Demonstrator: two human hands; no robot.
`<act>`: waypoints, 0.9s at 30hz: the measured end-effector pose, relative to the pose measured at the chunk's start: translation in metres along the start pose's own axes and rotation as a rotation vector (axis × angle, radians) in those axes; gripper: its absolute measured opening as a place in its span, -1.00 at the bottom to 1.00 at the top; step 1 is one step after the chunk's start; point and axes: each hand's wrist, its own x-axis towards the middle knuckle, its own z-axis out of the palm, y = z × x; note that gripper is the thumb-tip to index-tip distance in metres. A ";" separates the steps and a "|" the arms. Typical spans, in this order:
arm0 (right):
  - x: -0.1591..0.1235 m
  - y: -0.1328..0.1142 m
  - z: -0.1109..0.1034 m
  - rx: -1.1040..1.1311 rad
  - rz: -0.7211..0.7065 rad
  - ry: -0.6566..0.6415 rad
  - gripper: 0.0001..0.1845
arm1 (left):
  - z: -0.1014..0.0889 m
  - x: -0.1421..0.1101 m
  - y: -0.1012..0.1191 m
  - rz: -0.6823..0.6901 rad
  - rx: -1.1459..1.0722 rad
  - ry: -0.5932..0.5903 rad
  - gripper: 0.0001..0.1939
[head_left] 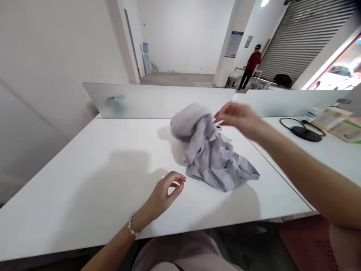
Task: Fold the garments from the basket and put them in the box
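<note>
Head view, seated person at a white tabletop (84, 180). Crumpled grey garment (210, 158) sits in a loose heap near the middle of the tabletop, bunched high at the upper left, spread flatter toward the lower right; exact garment type can't be told. Left hand (165, 192) is just beside the heap's lower-left edge, not touching it, fingers (177, 178) loosely curled with a narrow gap to the thumb, holding nothing; beaded bracelet (133, 226) on that wrist. Right hand (239, 118) is raised at the heap's upper right, motion-blurred, fingers (221, 113) extended and fairly wide, nothing visibly held; can't tell if the fingertips touch the cloth. Frosted divider panel (158, 99) stands along the far edge of the tabletop. To the right, on the adjoining desk surface (324, 158), lie a black cable with a round dark base (306, 133) and some papers (341, 126). Pale pink trousers (180, 254) show below the tabletop edge. Far back, a person in a red top (253, 60) stands near a grey roller shutter (304, 37), with a white car (337, 77) visible through a doorway at right.
</note>
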 end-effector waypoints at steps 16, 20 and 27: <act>-0.008 0.083 0.103 0.255 0.110 -0.206 -0.47 | 0.022 0.098 -0.005 0.042 0.144 -0.307 -0.84; 0.006 0.052 0.122 0.425 0.078 -0.248 -0.54 | 0.040 0.117 -0.023 -0.123 -0.280 -0.174 -0.51; 0.004 0.021 0.137 0.605 -0.073 -0.464 -0.63 | 0.016 0.111 -0.035 -0.297 -0.778 0.129 -0.32</act>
